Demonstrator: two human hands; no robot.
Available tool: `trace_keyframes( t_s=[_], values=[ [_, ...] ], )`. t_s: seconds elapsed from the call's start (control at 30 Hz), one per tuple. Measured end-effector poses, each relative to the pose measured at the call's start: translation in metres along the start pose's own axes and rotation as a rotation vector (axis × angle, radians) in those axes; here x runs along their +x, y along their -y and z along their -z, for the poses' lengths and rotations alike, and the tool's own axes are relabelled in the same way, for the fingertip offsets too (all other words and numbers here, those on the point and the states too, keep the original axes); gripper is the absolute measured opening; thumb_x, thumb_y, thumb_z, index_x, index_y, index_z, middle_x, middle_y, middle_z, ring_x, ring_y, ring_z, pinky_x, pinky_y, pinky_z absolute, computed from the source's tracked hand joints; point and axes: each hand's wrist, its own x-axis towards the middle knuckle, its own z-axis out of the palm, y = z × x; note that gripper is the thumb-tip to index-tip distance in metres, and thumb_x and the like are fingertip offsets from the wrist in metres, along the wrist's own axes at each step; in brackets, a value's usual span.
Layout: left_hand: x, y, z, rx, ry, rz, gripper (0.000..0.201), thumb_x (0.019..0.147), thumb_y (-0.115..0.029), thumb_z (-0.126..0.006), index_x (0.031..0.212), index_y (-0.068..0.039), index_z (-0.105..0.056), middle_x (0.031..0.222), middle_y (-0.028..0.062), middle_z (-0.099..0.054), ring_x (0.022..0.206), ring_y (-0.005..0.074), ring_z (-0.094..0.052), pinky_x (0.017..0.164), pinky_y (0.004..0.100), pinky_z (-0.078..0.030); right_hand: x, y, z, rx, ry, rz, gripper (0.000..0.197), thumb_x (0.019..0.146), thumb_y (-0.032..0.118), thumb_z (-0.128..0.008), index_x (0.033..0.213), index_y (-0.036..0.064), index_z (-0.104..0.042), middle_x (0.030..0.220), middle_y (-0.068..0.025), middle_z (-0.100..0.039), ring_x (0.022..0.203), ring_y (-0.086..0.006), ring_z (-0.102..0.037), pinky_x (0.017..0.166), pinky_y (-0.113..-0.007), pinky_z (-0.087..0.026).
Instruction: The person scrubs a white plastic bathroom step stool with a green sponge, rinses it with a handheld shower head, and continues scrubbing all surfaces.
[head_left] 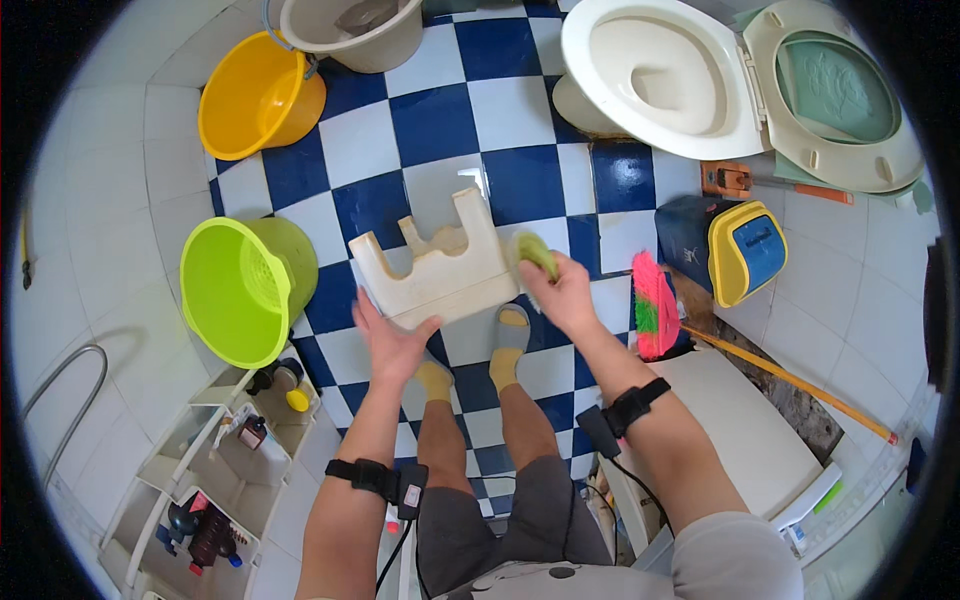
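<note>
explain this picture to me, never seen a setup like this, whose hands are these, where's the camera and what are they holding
There is no machine here, just a person's two bare hands. The camera sits on the person's head and looks down, so their legs and feet show too; its wide fisheye lens bends straight edges.

The left hand grips a cream stool, whose legs point away from the person. The right hand holds a green brush by the stool's right end; blur hides whether it touches.

Around them, on the blue-and-white tiled floor, are a yellow basin, a toilet and a bin.
</note>
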Motion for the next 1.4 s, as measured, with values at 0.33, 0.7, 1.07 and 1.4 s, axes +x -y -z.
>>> trace_keyframes(
  t_s=[0.33, 0.7, 1.07, 1.4],
  values=[
    [0.005, -0.046, -0.020, 0.466, 0.231, -0.399, 0.115, 0.051, -0.033, -0.093, 0.147, -0.006, -0.036, 0.140, 0.0211, -0.043, 0.137, 0.0412, -0.036, 0.118, 0.0572, -0.025, -0.047, 0.049, -0.040, -0.485, -0.072, 0.299, 0.042, 0.084, 0.048, -0.074, 0.086, 0.0073, -0.064, 0.067, -0.0143, -0.065, 0.067, -0.0372, -0.068, 0.060, -0.044, -0.055],
    [0.015, 0.019, 0.021, 0.332, 0.117, -0.428, 0.095, 0.049, -0.025, -0.085, 0.131, 0.001, -0.046, 0.129, 0.0187, -0.047, 0.122, 0.0416, -0.044, 0.104, 0.0500, -0.041, 0.005, 0.062, -0.045, -0.403, 0.301, 0.009, 0.043, 0.086, 0.046, -0.074, 0.090, 0.0034, -0.070, 0.070, -0.0150, -0.066, 0.070, -0.0310, -0.069, 0.064, -0.041, -0.054],
    [0.021, 0.033, 0.006, -0.131, -0.004, -0.571, 0.096, 0.050, -0.023, -0.085, 0.132, 0.003, -0.043, 0.130, 0.0220, -0.043, 0.122, 0.0440, -0.043, 0.104, 0.0517, -0.040, 0.028, 0.129, -0.015, -0.612, 0.212, -0.166, 0.051, 0.091, 0.050, -0.067, 0.105, 0.0016, -0.072, 0.084, -0.0178, -0.072, 0.076, -0.0291, -0.071, 0.073, -0.040, -0.058],
    [-0.006, 0.106, -0.010, -0.066, 0.108, -0.447, 0.106, 0.049, -0.022, -0.088, 0.137, 0.005, -0.036, 0.137, 0.0265, -0.038, 0.129, 0.0456, -0.038, 0.110, 0.0516, -0.038, 0.029, 0.088, -0.066, -0.773, 0.313, -0.086, 0.058, 0.087, 0.057, -0.067, 0.100, 0.0007, -0.071, 0.089, -0.0228, -0.072, 0.085, -0.0408, -0.071, 0.081, -0.047, -0.059]
  ],
)
